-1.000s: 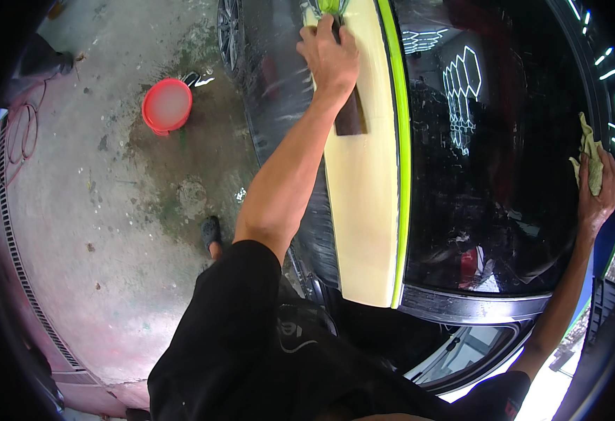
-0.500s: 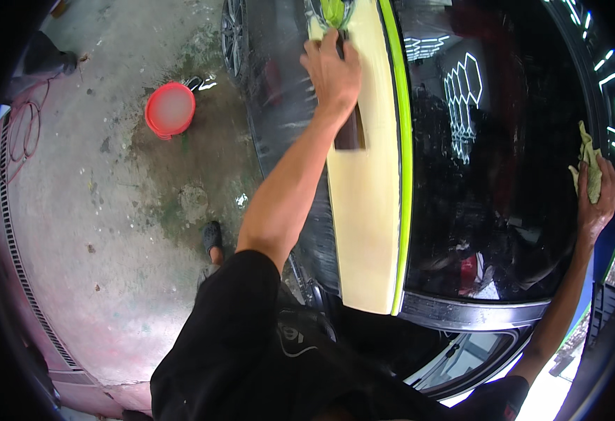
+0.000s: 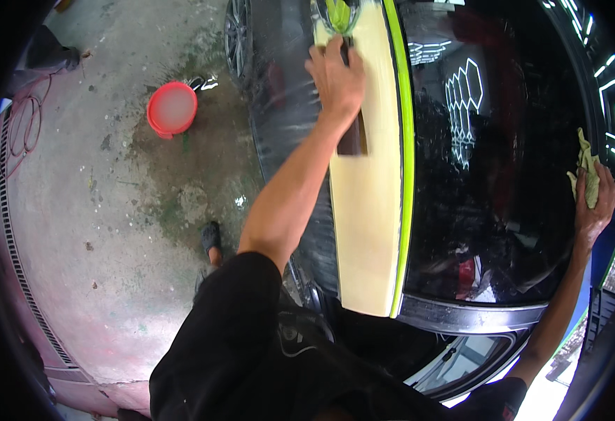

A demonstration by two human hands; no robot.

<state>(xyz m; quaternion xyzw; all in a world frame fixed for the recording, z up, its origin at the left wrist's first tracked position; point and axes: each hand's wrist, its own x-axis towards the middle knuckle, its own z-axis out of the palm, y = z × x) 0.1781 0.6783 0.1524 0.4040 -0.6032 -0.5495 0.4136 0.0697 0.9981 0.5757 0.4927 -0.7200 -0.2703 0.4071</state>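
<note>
Head view, dark block point(image 3: 352, 140), partly hidden under left hand point(image 3: 339, 83)

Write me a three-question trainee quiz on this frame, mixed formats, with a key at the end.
1. What is the right hand holding?

2. True or false: the red bucket stands on the glossy black car surface.

3. The dark block under the left hand rests on:
A) the bare floor
B) the cream-coloured area
C) a wheel

Key:
1. A yellowish-green cloth.
2. False; it stands on the floor.
3. B, the cream-coloured area.
</note>
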